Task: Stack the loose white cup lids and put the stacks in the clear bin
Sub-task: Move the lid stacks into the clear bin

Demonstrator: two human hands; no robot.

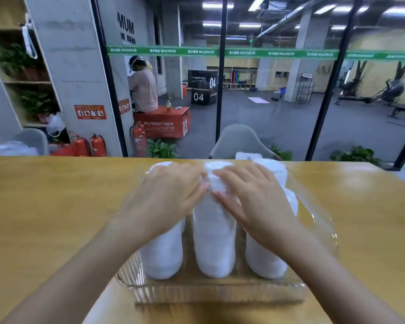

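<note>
3 lid stacks [162,253] lie in the clear bin [220,294], long axes pointing away from the person. The left hand [171,195] and right hand [251,197], fingers straight, flank the middle stack [214,242] at its far half.

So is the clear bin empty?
No, white lid stacks lie side by side inside the clear bin.

Bright ceiling lights [218,5], perhaps slight blur
</note>
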